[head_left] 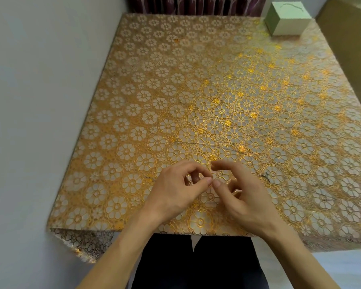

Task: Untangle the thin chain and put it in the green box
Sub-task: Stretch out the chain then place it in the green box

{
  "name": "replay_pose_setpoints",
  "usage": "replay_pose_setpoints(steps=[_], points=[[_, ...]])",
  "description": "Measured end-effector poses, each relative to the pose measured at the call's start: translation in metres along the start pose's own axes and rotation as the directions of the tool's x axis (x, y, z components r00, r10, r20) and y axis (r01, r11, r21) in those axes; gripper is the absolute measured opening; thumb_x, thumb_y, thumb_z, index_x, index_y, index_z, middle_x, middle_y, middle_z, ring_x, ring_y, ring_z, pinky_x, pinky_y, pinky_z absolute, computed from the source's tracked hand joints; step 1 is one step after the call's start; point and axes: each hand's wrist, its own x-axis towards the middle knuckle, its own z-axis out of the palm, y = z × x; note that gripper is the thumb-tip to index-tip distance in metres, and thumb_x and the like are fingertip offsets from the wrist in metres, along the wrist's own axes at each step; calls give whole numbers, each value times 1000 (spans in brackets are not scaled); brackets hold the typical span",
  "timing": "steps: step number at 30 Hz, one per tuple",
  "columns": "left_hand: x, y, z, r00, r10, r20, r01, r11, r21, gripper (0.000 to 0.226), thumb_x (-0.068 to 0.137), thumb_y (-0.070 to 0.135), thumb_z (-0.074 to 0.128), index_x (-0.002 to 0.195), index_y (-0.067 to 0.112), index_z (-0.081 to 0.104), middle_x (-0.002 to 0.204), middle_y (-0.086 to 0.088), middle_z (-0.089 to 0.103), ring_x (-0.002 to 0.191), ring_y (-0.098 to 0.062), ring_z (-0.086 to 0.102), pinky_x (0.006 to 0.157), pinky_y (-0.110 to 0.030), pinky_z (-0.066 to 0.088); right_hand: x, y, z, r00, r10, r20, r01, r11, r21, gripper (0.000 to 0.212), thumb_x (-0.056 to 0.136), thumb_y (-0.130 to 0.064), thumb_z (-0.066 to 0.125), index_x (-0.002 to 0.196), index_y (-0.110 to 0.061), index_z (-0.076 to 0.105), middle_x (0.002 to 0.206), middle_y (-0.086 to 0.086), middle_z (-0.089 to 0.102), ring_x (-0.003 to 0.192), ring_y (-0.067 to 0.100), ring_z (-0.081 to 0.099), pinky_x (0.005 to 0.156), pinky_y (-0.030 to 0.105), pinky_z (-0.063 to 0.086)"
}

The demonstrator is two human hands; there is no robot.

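On my feed both hands work just inside the near edge of the tabletop, which is covered by a glossy gold tablecloth [196, 80] embossed with pale flower rings. The left hand [175, 190] has its thumb and forefinger pressed tip to tip in a tight pinch, with the other fingers curled behind them. The right hand [244, 197] meets it from the other side. Its thumb tip is just beside the left thumb, its forefinger arches above with a narrow gap to the thumb, and its remaining fingers are folded towards the palm. I cannot pick out the thin chain. Anything at that meeting point is too fine to separate from the gold pattern, so I cannot tell whether either hand actually holds it. The pale green cardboard box [288, 19] stands at the far right corner of the tabletop, well apart from the hands, with its top closed. A thin curved line runs across that top, and I cannot tell what it is. A dark patterned curtain [196, 5] hangs behind the far edge, and dark trousers [196, 263] show below the near edge.
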Motion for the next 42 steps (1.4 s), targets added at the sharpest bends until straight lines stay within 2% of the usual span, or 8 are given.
replay_pose_setpoints(steps=[3,7,14,21,25,28,35,42], points=[[4,2,-3,1000,10,7,-10,1000,11,2,89,33,73,90,32,75,74,14,59,62,2,51,60,-12,37,3,-5,-2,989,94,115,-114,978,174,25,99,-27,63,121,-39,65,98,-14,72,57,30,62,52,39,52],[6,-3,-15,998,-41,51,42,999,-32,6,90,39,72,96,39,72,76,13,62,58,2,49,57,-13,39,11,-5,-2,996,81,27,-83,993,82,16,97,-21,63,103,-34,72,83,-13,72,62,10,65,57,23,51],[-3,-30,-62,984,-168,66,165,985,57,13,94,42,63,92,37,75,91,21,71,80,2,60,70,-21,47,23,3,-11,977,160,-141,-147,984,99,16,100,-21,58,96,-33,68,79,-18,68,60,9,64,52,14,43],[-14,-42,-94,968,-248,-34,247,968,-51,27,80,52,64,87,29,77,88,9,71,74,-5,59,71,-19,42,23,12,-13,968,174,-183,-172,985,28,14,99,-23,62,97,-34,70,81,-17,71,60,10,62,54,15,43],[-18,-42,-96,958,-275,-82,272,961,-46,24,78,53,67,84,32,76,80,16,69,68,3,57,67,-20,42,22,15,-13,987,61,-151,-97,964,-247,10,96,-26,66,103,-28,74,97,-16,69,66,3,59,63,10,41],[-17,-39,-88,968,-246,-50,247,969,27,18,82,49,71,86,32,76,84,23,69,72,5,59,63,-12,44,18,13,-9,994,58,-97,-90,927,-365,23,94,-39,67,116,-32,72,111,-12,61,68,-9,49,72,22,43],[-13,-19,-58,984,-151,92,149,989,23,6,88,39,72,88,34,76,79,24,68,70,4,60,61,-9,44,7,-18,27,998,30,57,-28,999,-24,24,88,-30,76,112,-37,75,95,-18,66,63,17,57,64,12,43],[-11,-6,-53,991,-95,98,87,993,75,8,87,43,72,85,36,76,80,23,69,69,0,59,62,-11,44,6,-18,29,998,-43,35,43,999,2,7,91,-24,75,94,-30,77,94,-24,66,68,14,58,61,11,41]])
